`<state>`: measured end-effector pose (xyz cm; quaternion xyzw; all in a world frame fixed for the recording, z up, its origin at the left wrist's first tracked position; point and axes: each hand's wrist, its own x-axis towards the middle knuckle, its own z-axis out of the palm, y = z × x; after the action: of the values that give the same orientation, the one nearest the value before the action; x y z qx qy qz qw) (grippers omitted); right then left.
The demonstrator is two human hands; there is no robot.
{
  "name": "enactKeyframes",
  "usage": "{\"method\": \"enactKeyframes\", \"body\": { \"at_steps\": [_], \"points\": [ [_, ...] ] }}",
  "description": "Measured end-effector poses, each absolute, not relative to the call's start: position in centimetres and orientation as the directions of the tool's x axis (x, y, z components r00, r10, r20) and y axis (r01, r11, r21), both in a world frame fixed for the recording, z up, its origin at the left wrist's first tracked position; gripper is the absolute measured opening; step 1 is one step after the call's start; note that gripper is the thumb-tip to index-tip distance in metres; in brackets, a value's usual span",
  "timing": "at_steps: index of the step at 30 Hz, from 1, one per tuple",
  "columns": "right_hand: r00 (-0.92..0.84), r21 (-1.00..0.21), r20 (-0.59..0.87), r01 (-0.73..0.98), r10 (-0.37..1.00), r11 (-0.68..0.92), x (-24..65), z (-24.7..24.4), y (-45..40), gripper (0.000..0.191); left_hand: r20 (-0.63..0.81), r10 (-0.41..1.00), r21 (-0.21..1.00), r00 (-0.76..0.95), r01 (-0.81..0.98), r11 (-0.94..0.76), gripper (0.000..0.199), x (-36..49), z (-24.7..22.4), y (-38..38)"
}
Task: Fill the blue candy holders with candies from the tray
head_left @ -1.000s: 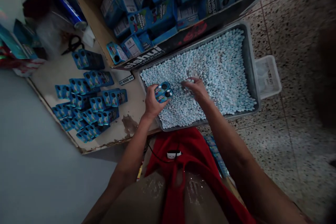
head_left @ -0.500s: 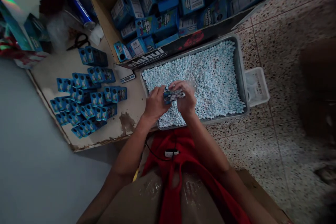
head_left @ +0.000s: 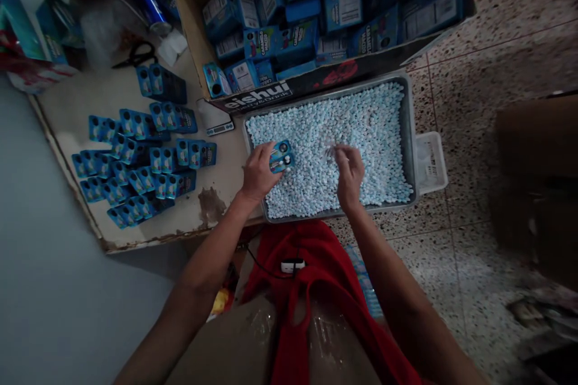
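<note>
My left hand (head_left: 259,175) is closed round a small blue printed box (head_left: 282,157), held over the left part of a metal tray. Two round openings show on the box's top face, with white pieces in the nearer one. The metal tray (head_left: 409,132) is filled with pale blue and white small candies (head_left: 311,186). Over the middle of these candies, the fingers of my right hand (head_left: 350,177) are closed together. Something clear shows at their tips, too faint to make out.
Several blue boxes (head_left: 135,153) stand in rows on the table (head_left: 235,186) at left. Behind the tray is a cardboard carton (head_left: 189,36) full of blue boxes. A small scale (head_left: 217,119), scissors (head_left: 138,54), a blue can (head_left: 147,3) and a clear plastic tub (head_left: 431,162) lie around.
My hands have moved apart: the right hand went rightward from the box to above the candies. The left hand shifted slightly left, and the box's top with its openings now faces me.
</note>
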<state>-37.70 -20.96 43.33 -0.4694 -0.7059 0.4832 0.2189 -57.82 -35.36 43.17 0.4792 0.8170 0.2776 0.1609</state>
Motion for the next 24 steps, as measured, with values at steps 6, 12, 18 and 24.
{"method": "enactKeyframes", "body": {
  "at_steps": [6,12,18,24],
  "points": [
    [-0.808,-0.626,-0.104,0.506,0.580,0.593,-34.0,39.6,-25.7,0.050,0.067,0.794,0.633,-0.604,0.641,0.434,0.083,-57.3,43.1,-36.1],
    [-0.894,-0.531,-0.156,0.434,0.420,0.728,-38.2,36.9,-23.9,0.060,0.032,0.807,0.670,-0.590,0.611,0.421,0.078,-57.7,43.0,-37.7],
    [-0.689,-0.652,-0.217,0.629,0.691,0.422,-40.1,35.4,-19.8,0.036,0.166,0.798,0.703,-0.580,0.637,0.317,0.076,-58.2,44.0,-39.3],
    [-0.454,-0.788,-0.598,0.182,0.660,-0.589,-40.7,39.7,-18.8,0.035,0.049,0.831,0.668,-0.555,0.636,0.385,0.072,-57.8,44.3,-39.1]
  ]
}}
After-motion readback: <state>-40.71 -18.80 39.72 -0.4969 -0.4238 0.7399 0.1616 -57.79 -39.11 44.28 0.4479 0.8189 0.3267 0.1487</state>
